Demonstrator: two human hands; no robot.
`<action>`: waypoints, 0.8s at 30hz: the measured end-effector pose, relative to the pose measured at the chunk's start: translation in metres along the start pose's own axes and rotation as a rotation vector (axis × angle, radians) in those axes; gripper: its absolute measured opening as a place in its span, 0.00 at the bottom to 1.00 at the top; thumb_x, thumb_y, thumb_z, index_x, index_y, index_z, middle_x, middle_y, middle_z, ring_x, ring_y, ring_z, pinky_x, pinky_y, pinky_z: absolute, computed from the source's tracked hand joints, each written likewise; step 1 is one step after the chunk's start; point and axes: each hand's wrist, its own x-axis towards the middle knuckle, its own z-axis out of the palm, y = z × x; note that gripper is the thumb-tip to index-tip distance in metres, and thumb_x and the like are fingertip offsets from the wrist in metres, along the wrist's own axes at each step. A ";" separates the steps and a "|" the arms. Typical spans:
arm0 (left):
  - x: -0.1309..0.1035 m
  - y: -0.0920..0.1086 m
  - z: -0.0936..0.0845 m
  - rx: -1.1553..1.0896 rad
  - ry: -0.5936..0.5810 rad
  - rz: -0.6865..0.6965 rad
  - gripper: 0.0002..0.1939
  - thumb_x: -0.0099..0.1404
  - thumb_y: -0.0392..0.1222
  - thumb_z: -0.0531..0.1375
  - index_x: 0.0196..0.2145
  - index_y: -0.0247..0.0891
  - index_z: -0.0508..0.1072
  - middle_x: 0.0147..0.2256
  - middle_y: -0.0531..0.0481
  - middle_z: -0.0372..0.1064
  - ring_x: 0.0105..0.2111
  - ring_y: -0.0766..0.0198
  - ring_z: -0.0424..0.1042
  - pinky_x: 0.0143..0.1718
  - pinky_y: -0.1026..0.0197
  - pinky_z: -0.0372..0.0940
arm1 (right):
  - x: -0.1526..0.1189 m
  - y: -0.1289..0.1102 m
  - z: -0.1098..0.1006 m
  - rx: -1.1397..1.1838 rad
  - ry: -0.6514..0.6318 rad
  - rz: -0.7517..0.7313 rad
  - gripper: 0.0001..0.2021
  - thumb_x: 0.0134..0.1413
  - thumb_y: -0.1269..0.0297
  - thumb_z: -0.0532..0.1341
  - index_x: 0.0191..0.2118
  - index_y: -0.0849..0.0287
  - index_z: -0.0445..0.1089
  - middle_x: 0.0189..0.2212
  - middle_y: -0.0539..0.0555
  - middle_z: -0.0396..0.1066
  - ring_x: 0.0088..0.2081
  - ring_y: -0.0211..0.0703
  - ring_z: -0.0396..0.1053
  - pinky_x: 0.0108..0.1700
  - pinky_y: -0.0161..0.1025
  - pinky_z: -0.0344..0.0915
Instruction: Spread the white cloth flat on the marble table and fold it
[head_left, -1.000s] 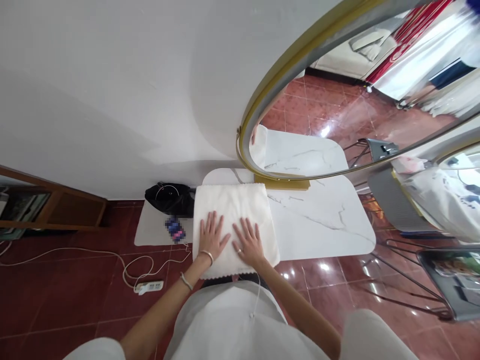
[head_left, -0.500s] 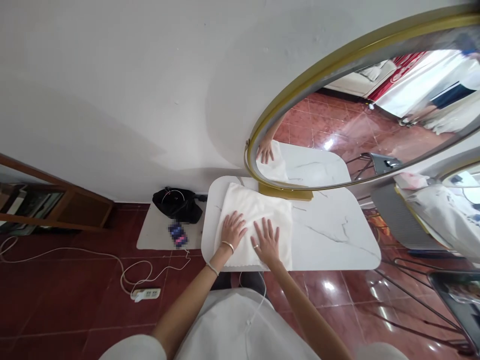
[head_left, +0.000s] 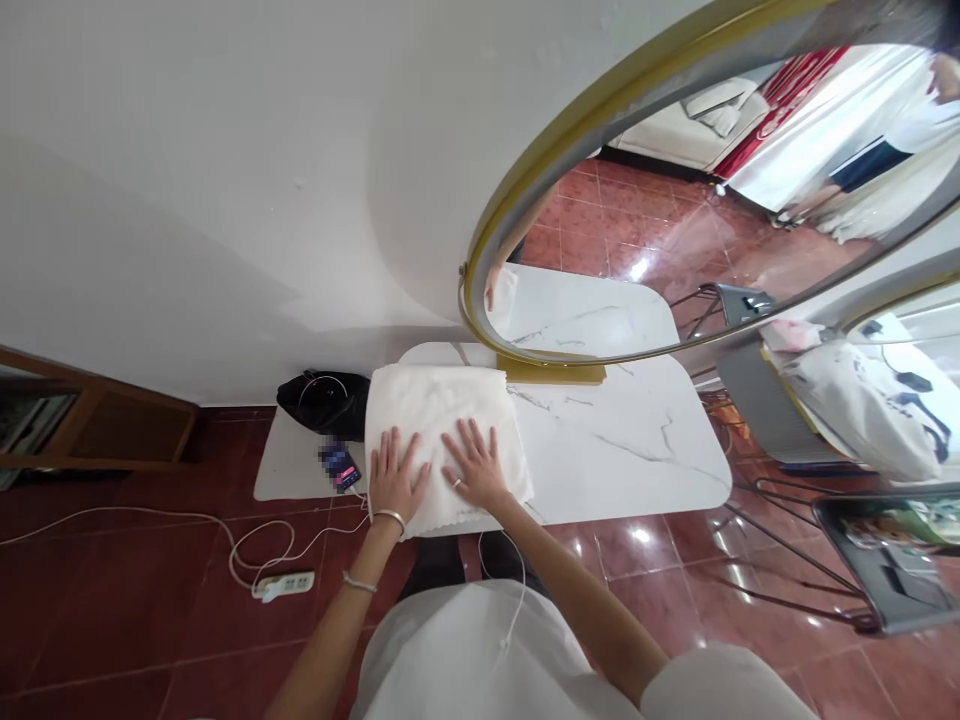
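Note:
A white folded towel (head_left: pixel 442 395) lies flat on the left end of the white marble-patterned table (head_left: pixel 630 440), covering the table's left edge. Its near edge looks finely scalloped. My left hand (head_left: pixel 397 475) rests palm down on the towel's left part, fingers spread. To its right, my right hand (head_left: pixel 476 465) also presses flat on the cloth with its fingers apart. Neither hand grips anything.
A gold-framed mirror (head_left: pixel 540 165) stands at the back of the table. Left of the table are a black bag (head_left: pixel 330 405) and a phone (head_left: pixel 341 468) on a lower white surface. A power strip (head_left: pixel 292 583) lies on the floor; a dark chair (head_left: pixel 885 580) stands right.
The towel has shifted left on the table, from inside its left edge to over it. Both hands have moved left with it and stay flat. The camera view has turned slightly.

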 end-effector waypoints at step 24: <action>0.031 0.201 0.076 -0.153 -0.067 -0.207 0.21 0.64 0.46 0.57 0.53 0.40 0.71 0.63 0.37 0.54 0.65 0.41 0.49 0.62 0.34 0.47 | -0.155 0.160 -0.033 0.009 0.078 0.221 0.29 0.65 0.50 0.52 0.68 0.45 0.47 0.69 0.54 0.44 0.69 0.56 0.44 0.65 0.62 0.43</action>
